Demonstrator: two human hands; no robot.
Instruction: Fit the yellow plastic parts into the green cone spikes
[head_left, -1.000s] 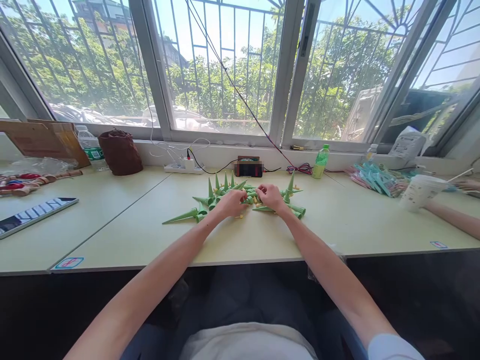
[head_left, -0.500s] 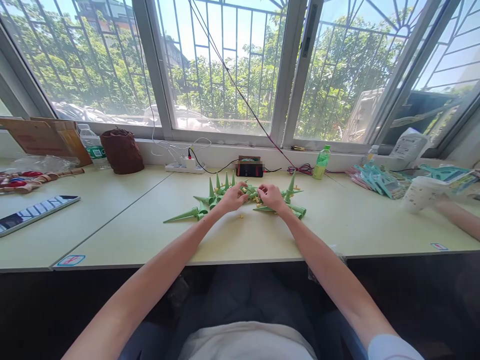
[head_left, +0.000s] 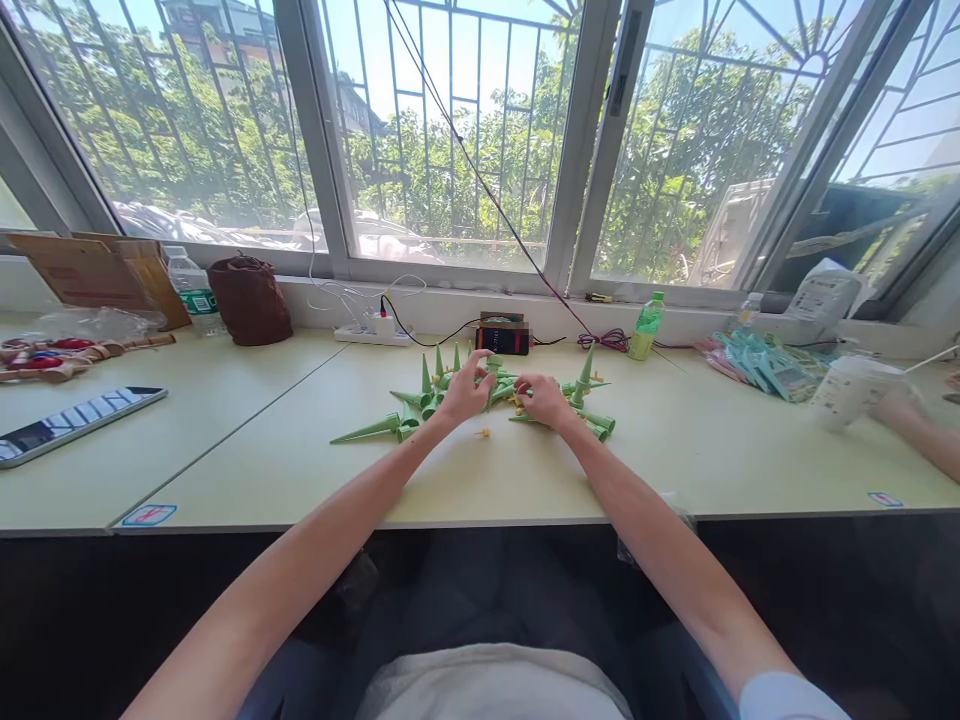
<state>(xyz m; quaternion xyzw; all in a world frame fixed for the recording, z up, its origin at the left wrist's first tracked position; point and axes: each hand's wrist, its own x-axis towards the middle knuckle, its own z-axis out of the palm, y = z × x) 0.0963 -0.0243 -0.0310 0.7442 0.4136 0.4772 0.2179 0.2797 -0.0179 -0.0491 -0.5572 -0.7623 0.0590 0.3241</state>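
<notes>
At twelve o'clock from where we sit, green cones (head_left: 366, 430) lie in a loose cluster on the counter (head_left: 480, 490), with one yellow piece (head_left: 484, 433) apart at the cluster's six o'clock. Our left hand (head_left: 469, 392) is at the middle, thumb and forefinger spread beside a green part (head_left: 493, 362); whether the fingers grip it, we cannot tell. Our right hand (head_left: 543, 398) is at its three o'clock, fingers bent over the pieces, and anything between them is hidden. As we judge it, the work is only partly through: several cones stand upright near the cluster's ten and two, while others lie on their sides. Further out we see a dark device (head_left: 504, 340) at twelve, a green bottle (head_left: 646, 328) at two, a cup (head_left: 855, 390) at three and a brown bag (head_left: 249, 300) at ten.
</notes>
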